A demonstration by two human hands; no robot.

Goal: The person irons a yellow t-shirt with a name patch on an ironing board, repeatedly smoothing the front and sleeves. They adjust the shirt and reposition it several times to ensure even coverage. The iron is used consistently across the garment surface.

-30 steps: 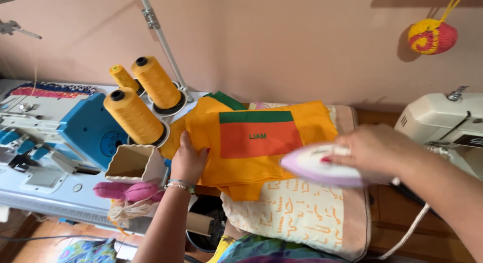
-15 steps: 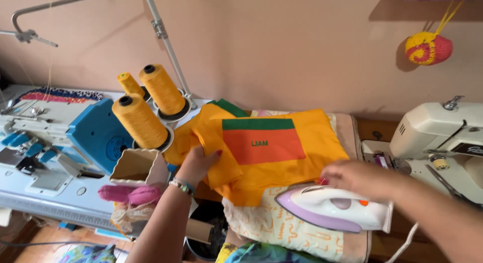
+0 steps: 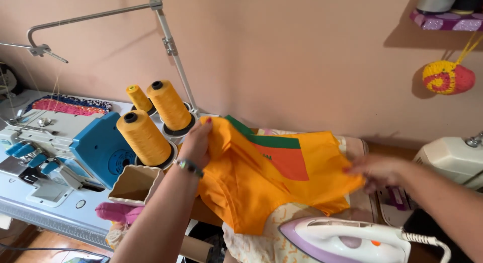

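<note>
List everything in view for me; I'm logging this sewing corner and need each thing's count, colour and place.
yellow-orange fabric piece: 1, with a green and orange patch, lifted over the ironing pad, centre
iron: 1, white and lilac, on the pad, bottom right
ironing pad: 1, cream with orange marks, under the fabric
thread cones: 3, yellow-orange, on the machine's stand, left of centre
overlock machine: 1, white and blue, left
thread guide pole: 1, grey metal, behind the cones
small box: 1, beige, open, below the cones
sewing machine: 1, white, right edge
crochet ornament: 1, yellow and red, hanging on the wall, upper right
left hand: fingers gripping the fabric's left edge
right hand: blurred, at the fabric's right edge
</note>
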